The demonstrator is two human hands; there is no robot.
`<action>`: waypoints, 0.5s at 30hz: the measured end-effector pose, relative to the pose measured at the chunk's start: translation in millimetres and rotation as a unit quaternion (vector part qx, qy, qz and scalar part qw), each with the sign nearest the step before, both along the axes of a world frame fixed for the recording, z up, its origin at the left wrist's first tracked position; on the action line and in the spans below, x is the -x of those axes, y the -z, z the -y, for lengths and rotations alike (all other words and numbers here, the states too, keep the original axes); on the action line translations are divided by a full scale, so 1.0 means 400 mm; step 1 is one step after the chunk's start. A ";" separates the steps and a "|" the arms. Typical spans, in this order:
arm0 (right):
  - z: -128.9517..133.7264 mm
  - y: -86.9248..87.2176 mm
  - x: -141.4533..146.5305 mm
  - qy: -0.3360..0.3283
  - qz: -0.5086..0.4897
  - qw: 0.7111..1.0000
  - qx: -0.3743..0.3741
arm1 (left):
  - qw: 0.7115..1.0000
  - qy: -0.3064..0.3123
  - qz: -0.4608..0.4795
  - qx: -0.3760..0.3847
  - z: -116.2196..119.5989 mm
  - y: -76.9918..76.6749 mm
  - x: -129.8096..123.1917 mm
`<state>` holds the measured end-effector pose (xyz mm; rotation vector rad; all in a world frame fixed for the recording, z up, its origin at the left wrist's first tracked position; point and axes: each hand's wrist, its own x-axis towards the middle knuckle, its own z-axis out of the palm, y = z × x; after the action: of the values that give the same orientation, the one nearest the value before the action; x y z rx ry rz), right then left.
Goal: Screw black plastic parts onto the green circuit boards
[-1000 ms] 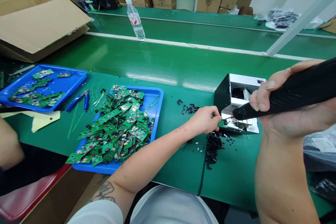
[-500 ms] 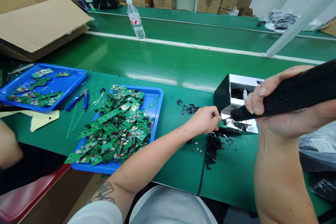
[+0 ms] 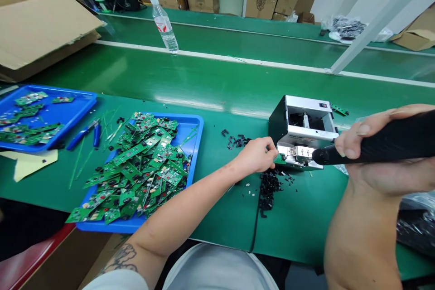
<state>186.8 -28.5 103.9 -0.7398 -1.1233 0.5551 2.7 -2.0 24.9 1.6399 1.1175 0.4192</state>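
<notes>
with our left hand [image 3: 257, 156] we pinch a small circuit board [image 3: 280, 159] between thumb and fingers, at the left front of the black-and-silver bench machine [image 3: 276, 124]. with our right hand [image 3: 385, 176] we grasp a black electric screwdriver [image 3: 401, 138], fingers wrapped around its barrel, nose directed left at the silver metal fixture [image 3: 303, 152] on the machine's front; we cannot tell whether the tip makes contact. in front of the machine we have a heap of small black plastic parts [image 3: 270, 190] and a black cable [image 3: 255, 231] running to the bench edge. to the left, we see a blue tray [image 3: 197, 152] piled with green circuit boards [image 3: 149, 158], some overhanging its near edge. farther left lie blue-handled cutters [image 3: 80, 136] and a second blue tray [image 3: 80, 108] holding fewer boards.
</notes>
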 end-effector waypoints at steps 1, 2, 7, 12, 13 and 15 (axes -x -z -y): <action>-0.008 0.009 -0.001 -0.014 0.019 0.999 -0.028 | 1.000 -0.001 0.000 0.000 0.000 0.000 0.000; -0.013 0.015 -0.003 -0.028 0.030 0.998 -0.041 | 1.000 -0.001 0.000 0.001 0.000 0.000 0.000; -0.010 0.026 -0.026 -0.072 0.036 0.996 -0.030 | 1.000 0.006 -0.011 0.004 0.001 -0.005 0.003; -0.006 0.038 -0.042 -0.102 0.043 0.993 -0.032 | 1.000 0.005 -0.005 -0.006 0.001 -0.002 0.003; -0.004 0.040 -0.045 -0.107 0.046 0.993 -0.034 | 1.000 0.005 -0.004 -0.007 0.001 -0.001 0.003; 0.003 0.044 -0.052 -0.110 0.026 0.993 -0.018 | 1.000 0.007 -0.004 -0.009 0.001 0.000 0.003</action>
<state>207.8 -29.7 86.4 -0.6058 -1.2684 0.7033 1.5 -2.3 25.0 1.6651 1.1106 0.4140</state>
